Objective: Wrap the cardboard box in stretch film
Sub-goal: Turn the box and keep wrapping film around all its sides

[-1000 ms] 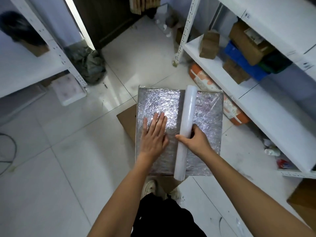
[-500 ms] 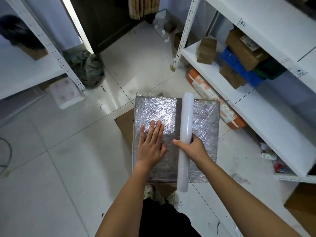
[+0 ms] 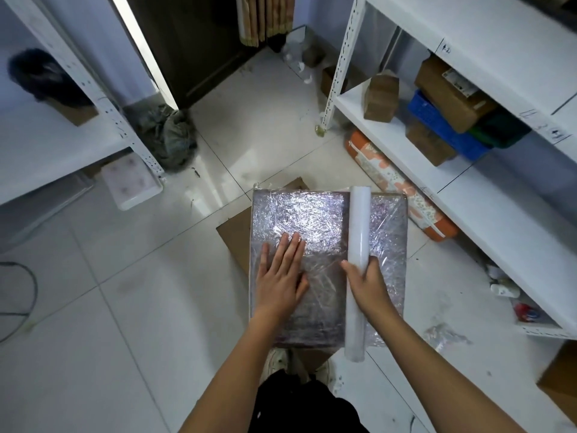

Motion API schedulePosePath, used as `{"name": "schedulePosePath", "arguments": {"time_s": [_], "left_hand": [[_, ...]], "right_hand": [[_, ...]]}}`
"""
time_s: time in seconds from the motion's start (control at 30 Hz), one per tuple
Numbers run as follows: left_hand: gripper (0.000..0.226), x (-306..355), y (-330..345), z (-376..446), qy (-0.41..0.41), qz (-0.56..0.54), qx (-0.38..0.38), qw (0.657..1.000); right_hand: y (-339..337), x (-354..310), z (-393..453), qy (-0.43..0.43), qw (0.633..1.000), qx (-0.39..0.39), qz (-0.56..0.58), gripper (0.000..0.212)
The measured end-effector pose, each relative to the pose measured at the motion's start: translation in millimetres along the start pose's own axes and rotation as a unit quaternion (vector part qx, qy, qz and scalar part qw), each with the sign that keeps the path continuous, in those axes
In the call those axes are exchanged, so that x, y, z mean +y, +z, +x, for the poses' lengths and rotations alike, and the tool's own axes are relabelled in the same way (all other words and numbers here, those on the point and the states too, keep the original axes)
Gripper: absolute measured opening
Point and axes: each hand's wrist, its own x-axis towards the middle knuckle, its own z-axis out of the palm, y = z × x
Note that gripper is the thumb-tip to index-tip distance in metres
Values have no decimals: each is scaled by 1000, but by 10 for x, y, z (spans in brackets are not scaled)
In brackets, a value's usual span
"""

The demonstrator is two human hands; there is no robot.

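The cardboard box (image 3: pixel 306 220) stands in front of me, its top covered in shiny crinkled stretch film. My left hand (image 3: pixel 281 276) lies flat on the left half of the top, fingers straight. The white roll of stretch film (image 3: pixel 359 226) lies lengthwise across the right part of the box, its near end overhanging the front edge. My right hand (image 3: pixel 365 282) grips the roll around its middle. Film runs from the roll over the box's right side.
A flat piece of cardboard (image 3: pixel 234 232) lies on the tiled floor under the box. White metal shelves (image 3: pixel 468 195) with boxes and a blue crate stand to the right, another shelf unit (image 3: pixel 62 145) to the left. An orange patterned bag (image 3: pixel 399 189) lies by the right shelf. My shoes (image 3: pixel 278 360) are below the box.
The roll in my right hand has shifted slightly to the right across the box top. My left hand stays flat on the film.
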Motion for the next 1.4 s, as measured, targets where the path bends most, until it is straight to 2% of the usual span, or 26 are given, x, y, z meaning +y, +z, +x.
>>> {"name": "schedulePosePath", "arguments": {"time_s": [0.1, 0.2, 0.37, 0.53, 0.67, 0.83, 0.93, 1.0, 1.07, 1.17, 1.23, 1.3, 1.33, 1.4], "left_hand": [[57, 6, -134, 232, 31, -2, 57, 998], [53, 4, -284, 727, 52, 12, 89, 995], [59, -151, -339, 1133, 50, 42, -10, 998], [63, -204, -295, 1031, 12, 41, 6, 999], [61, -230, -320, 1074, 5, 21, 7, 1000], [54, -331, -370, 1095, -116, -13, 42, 992], [42, -396, -377, 1077, -132, -37, 72, 988], [33, -418, -412, 1098, -171, -73, 100, 977], [35, -412, -475, 1161, -188, -76, 100, 974], [39, -344, -482, 1277, -169, -7, 56, 984], [48, -206, -416, 1301, -84, 18, 35, 996], [51, 14, -310, 1271, 51, 23, 13, 998], [50, 104, -261, 1251, 85, 26, -3, 996], [47, 160, -202, 1239, 87, 24, 12, 996]], "right_hand": [[11, 16, -32, 3, 1000, 11, 14, 31], [43, 25, -82, -18, 999, 26, -10, 16], [-8, 32, -131, -122, 977, 115, -133, 21], [-102, 105, -22, -72, 967, 153, -193, 36], [-90, 88, 17, -72, 966, 157, -193, 35], [-105, 78, 60, -75, 968, 153, -182, 36], [-129, 98, 53, -77, 971, 145, -176, 38], [-139, 98, 51, -75, 973, 135, -170, 38], [-163, 90, 71, -71, 976, 123, -166, 36], [-227, 53, 130, -62, 979, 104, -162, 35], [-259, 42, 156, -65, 981, 86, -161, 35], [-276, 42, 158, -71, 981, 79, -163, 36], [-279, 45, 155, -75, 981, 79, -164, 36], [-273, 65, 137, -80, 981, 76, -158, 38]]}}
